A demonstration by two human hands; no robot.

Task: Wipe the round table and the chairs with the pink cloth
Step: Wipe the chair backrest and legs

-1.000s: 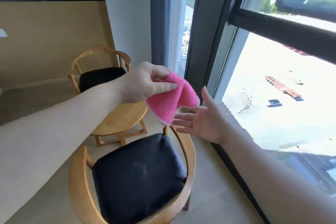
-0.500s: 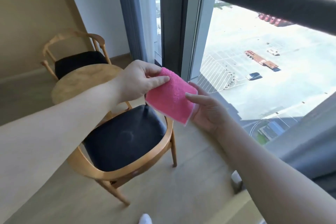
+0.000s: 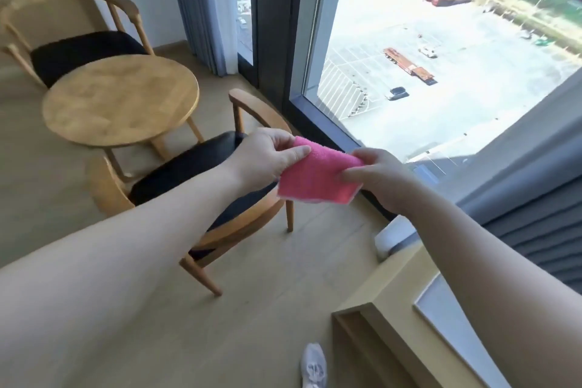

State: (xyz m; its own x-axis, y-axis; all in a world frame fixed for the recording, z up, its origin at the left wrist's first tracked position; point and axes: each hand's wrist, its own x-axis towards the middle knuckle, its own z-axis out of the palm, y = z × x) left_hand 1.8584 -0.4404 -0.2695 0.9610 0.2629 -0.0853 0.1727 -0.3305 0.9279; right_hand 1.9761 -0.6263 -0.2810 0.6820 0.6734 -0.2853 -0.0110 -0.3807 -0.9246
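The pink cloth (image 3: 315, 176) is stretched flat in the air between both hands, above the near chair. My left hand (image 3: 267, 161) pinches its left edge and my right hand (image 3: 381, 176) pinches its right edge. The near chair (image 3: 252, 110) has a wooden frame and a black seat, partly hidden by my left forearm. Behind it stands the round wooden table (image 3: 119, 101). The far chair (image 3: 82, 50), also wood with a black cushion, sits behind the table against the wall.
A floor-to-ceiling window (image 3: 441, 50) runs along the right, with a grey curtain (image 3: 201, 6) in the corner. A wooden ledge (image 3: 393, 318) and a small white box (image 3: 393, 238) sit at the lower right. A white shoe (image 3: 313, 365) shows at the bottom on the wood floor.
My right hand, open beneath the cloth a second ago, has taken hold of its right edge, and the cloth is now spread out. The view has tilted down and swung left.
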